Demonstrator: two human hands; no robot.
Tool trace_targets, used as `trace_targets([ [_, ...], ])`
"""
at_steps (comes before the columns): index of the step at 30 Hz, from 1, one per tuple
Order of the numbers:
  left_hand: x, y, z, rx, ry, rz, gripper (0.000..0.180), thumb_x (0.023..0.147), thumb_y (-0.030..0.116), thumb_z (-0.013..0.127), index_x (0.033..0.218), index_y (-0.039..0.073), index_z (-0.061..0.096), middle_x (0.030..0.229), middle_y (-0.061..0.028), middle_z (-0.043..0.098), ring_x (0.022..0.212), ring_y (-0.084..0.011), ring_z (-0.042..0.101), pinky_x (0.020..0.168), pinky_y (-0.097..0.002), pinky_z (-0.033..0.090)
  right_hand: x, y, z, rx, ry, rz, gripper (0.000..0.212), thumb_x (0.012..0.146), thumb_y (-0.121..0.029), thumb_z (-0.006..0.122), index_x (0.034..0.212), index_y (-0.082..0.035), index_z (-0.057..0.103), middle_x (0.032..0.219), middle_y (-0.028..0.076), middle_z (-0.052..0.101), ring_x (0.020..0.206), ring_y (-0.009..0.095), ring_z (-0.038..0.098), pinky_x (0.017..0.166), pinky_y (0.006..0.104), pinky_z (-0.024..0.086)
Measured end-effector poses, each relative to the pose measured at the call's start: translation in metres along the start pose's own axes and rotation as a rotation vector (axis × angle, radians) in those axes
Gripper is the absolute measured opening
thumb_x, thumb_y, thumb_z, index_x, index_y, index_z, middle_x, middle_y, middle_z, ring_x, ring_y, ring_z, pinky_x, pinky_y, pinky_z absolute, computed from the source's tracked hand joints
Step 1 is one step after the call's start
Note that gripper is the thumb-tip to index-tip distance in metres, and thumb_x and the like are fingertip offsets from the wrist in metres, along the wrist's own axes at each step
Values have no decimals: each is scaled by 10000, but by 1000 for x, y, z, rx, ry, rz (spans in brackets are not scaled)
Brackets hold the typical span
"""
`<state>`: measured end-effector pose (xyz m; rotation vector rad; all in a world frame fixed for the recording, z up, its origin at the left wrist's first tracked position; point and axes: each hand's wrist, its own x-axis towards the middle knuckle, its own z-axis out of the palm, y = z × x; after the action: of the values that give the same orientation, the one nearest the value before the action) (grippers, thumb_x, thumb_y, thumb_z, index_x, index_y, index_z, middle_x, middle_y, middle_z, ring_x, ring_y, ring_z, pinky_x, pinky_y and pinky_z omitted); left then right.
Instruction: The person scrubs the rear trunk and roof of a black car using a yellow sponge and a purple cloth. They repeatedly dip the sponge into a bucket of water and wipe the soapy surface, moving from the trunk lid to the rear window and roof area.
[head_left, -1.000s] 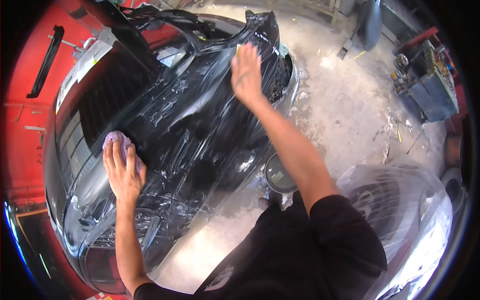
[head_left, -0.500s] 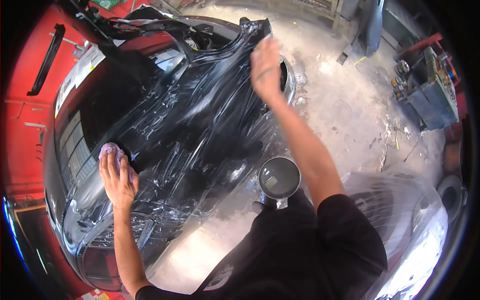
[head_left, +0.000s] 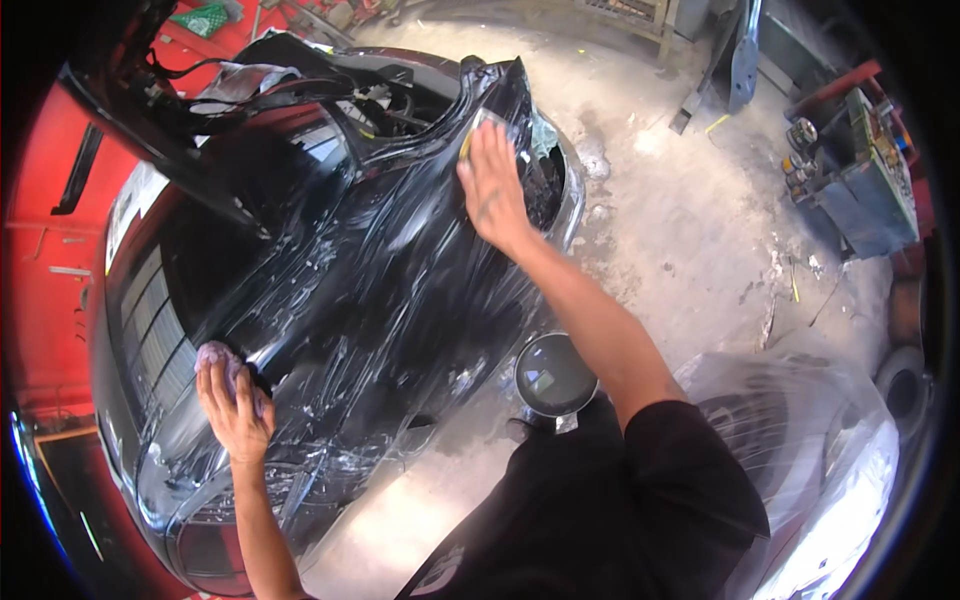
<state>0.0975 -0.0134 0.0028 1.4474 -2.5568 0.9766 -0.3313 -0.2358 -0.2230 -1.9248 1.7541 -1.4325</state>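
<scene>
In the head view, my left hand [head_left: 238,420] curves over a purple wad [head_left: 214,358], fingers a little apart and bent across it. The wad sits under my fingertips and shows beyond them, against the wet black car panel [head_left: 390,285]. My right hand [head_left: 494,190] is stretched farther out, its fingers straight and nearly together, laid over a thin pad [head_left: 468,142] with a yellow edge. The pad peeks out at the left and beyond the fingertips, near the panel's far end.

The panel runs under and between both hands, streaked with pale, shiny smears. Left of my left fingers is the car's dark window [head_left: 145,310], and beyond them a black raised part [head_left: 165,150] of the car hangs across it. Nearer to me than my right fingers, beside my forearm, is a round bucket [head_left: 556,372] of dark liquid; the floor [head_left: 680,220] spreads to the right of those fingers.

My right palm hides most of the pad, so I cannot tell how thick it is. My left fingers cover much of the wad, and I cannot tell whether it is cloth or sponge. My thumb on the right is hard to make out. The near end of the car curves away at the dark rim, and the lower edge cuts off my left forearm.
</scene>
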Motion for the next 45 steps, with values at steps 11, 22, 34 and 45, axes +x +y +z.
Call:
trace_targets([
  [11, 6, 2, -3, -45, -4, 4, 482, 917, 164, 633, 1387, 57, 615, 1542, -282, 502, 1428, -574, 458, 1194, -652, 384, 58, 39, 0, -55, 179, -7, 583, 1140, -294, 467, 1584, 81, 414, 1660, 314, 383, 1577, 479, 299, 1294, 581, 222],
  [22, 7, 3, -2, -63, 66, -65, 691, 829, 250, 729, 1494, 138, 577, 1496, -278, 497, 1385, -521, 490, 1192, -624, 399, 15, 13, -10, -63, 121, -11, 587, 1157, -281, 409, 1604, 97, 366, 1700, 332, 298, 1590, 513, 244, 1305, 598, 165],
  [34, 14, 14, 0, -106, 280, -292, 344, 914, 276, 777, 1152, 35, 718, 1521, -202, 554, 1409, -424, 506, 1174, -534, 415, -208, -183, -53, 360, -508, -551, 532, 1015, -140, 654, 1524, -35, 535, 1593, 213, 499, 1513, 409, 439, 1252, 541, 359],
  [45, 102, 114, 62, -27, 374, -345, 303, 787, 63, 724, 1089, 45, 708, 1307, -156, 679, 1250, -359, 606, 1079, -506, 453, -253, 84, -243, 87, -288, 428, 459, 1166, -296, 434, 1430, 21, 634, 1293, 279, 724, 1218, 356, 705, 1059, 420, 516],
])
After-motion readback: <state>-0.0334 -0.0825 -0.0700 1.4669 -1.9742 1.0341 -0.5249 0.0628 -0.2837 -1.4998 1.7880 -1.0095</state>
